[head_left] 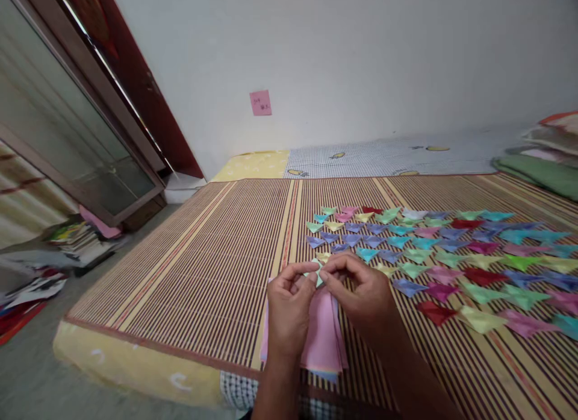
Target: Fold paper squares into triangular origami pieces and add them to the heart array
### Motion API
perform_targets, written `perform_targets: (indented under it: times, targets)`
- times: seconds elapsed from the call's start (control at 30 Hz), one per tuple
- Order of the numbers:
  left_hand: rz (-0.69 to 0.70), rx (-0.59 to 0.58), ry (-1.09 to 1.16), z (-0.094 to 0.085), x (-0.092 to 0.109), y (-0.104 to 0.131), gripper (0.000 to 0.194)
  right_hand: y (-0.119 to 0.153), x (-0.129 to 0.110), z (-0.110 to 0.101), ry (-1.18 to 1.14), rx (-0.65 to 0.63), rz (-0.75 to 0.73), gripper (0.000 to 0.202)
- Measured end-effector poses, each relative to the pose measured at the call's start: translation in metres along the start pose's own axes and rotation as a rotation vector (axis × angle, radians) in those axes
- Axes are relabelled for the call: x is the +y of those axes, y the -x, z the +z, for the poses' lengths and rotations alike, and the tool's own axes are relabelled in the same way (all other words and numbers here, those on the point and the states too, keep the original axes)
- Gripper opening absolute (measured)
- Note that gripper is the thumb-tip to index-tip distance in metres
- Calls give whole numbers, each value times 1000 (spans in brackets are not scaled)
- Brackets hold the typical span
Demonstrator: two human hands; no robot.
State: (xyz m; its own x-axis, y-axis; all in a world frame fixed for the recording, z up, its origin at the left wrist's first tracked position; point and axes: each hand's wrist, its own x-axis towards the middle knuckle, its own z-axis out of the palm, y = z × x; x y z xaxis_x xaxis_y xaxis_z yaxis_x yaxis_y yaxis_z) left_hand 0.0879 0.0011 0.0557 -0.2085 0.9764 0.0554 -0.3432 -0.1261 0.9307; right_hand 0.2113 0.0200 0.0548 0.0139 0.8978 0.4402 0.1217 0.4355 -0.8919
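Observation:
Between my two hands is a small folded piece of pale green paper [319,274], pinched by the fingertips of each. My left hand [291,302] grips its left side with thumb and forefinger. On the other side, my right hand [359,287] has thumb and forefinger closed on the paper's right edge. Right below lies a stack of paper sheets [321,338], pink on top with other colours showing at the lower edge; my left hand and wrist cover part of it. Many folded paper pieces [438,257] in several colours lie in rows to the right.
A striped bamboo mat [194,269] covers the bed under the papers. A pink note [261,103] is stuck to the wall behind. Folded cloths [542,158] are piled at the far right. Books [81,239] stand on the floor at left, near the glass door [85,119].

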Motion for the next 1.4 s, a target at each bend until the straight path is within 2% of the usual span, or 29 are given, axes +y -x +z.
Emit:
perform_targets:
  times: [0.07,0.17,0.27,0.4,0.47,0.53,0.6,0.67,0.77,0.87,1.07,1.27,1.4]
  targets:
    - [13,2,33,4,1,1,18,1,4,1,-67,12,77,7]
    - [26,-6,102,9,1,2,39,0,10,0,-124,21,170,13]
    - [12,-23,94,7,-1,2,49,-2,13,-3,-91,3,115,10]
    - [-91,-98,58,-2,-3,-1,29,-5,12,-7,-145,-57,87,16]
    - [-124,-129,82,-5,-5,-3,29,-6,11,-7,-152,-106,103,19]
    - [-105,-88,110,-6,-6,-4,35,-4,11,-6,-117,-138,137,20]
    - [-53,1,114,-4,-7,-4,39,-3,11,-4,-76,-134,193,22]
    - [6,82,89,-3,-8,-3,38,-1,9,-2,-57,-102,237,26]
    - [73,163,29,-2,-8,-2,36,0,7,0,-47,-157,247,28]
    - [73,167,38,-2,-7,-2,35,0,3,2,-44,-226,223,30]
    - [33,189,171,1,-8,-1,32,1,-1,5,-77,-228,213,21]
    - [27,150,214,6,-7,1,31,2,4,8,-155,-236,258,22]
    - [-84,56,200,-3,-2,-2,36,-2,15,3,-222,-170,274,25]
